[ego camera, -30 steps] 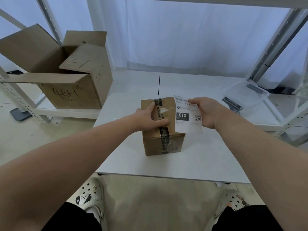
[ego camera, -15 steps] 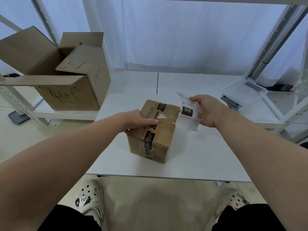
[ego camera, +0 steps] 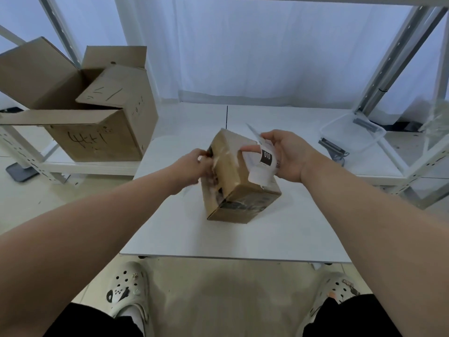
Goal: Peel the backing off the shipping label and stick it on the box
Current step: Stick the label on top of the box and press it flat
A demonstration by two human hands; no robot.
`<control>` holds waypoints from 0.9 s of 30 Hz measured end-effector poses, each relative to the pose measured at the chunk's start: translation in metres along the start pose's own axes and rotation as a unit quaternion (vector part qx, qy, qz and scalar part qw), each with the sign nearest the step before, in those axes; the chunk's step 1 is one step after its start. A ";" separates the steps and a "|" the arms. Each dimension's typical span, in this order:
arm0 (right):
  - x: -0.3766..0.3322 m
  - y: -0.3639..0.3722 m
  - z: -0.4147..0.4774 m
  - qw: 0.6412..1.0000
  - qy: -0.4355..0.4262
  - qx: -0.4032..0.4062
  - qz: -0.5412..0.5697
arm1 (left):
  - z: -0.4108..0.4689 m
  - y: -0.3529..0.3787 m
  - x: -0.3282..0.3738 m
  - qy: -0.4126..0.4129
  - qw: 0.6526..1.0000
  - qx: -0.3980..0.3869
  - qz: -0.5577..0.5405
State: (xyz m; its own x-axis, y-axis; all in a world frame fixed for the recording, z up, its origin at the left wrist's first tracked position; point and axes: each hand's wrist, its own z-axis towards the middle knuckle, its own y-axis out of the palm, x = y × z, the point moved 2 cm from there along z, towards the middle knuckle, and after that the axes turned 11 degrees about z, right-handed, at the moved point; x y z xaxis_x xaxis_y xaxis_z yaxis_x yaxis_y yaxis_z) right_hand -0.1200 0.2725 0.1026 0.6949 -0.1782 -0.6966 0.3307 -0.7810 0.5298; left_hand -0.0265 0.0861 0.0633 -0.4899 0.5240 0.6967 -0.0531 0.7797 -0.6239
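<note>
Turned from the square-on position it held a second ago, the box (ego camera: 233, 181) now sits on the white counter (ego camera: 243, 239) with one lower corner pointing toward the camera, and the shipping label (ego camera: 261, 164), earlier held flat to the box's right, has come in over the top's right side.

At the box's upper left edge, the left hand (ego camera: 201, 161) has its fingers curled over the cardboard in a firm grip, though motion blur softens the detail. The right hand (ego camera: 289, 156) holds the label in a closed grip, thumb (ego camera: 250, 149) across the paper's near face and fingers behind it. From that grip the label hangs curled, its black "010" block facing the camera and its lower end reaching the box's right top edge. Whether any of it has stuck to the cardboard cannot be told.

Well apart to the left, a large open carton (ego camera: 97, 117) stands on a low shelf. To the right lies a clear plastic tub (ego camera: 352, 135) with a dark-handled tool (ego camera: 332, 149) just beside it.
</note>
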 end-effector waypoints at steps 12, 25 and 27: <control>-0.016 -0.030 0.001 0.991 -0.067 0.111 0.018 | -0.002 -0.001 0.017 0.001 0.999 -0.046 0.024; 0.006 0.012 0.011 0.973 -0.096 0.121 -0.172 | -0.005 -0.030 0.042 0.061 0.998 0.025 -0.006; 0.007 0.021 0.010 0.975 -0.107 0.099 -0.168 | -0.007 -0.035 0.042 0.053 0.998 -0.011 -0.025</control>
State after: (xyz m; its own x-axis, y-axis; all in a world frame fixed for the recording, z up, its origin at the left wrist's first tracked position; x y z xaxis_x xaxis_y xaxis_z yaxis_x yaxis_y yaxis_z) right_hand -0.1143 0.2493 0.1039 0.4129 0.0047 -0.9108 0.3723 -0.9135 0.1640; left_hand -0.0395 0.0829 0.1168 -0.3919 0.5176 0.7606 -0.0547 0.8122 -0.5809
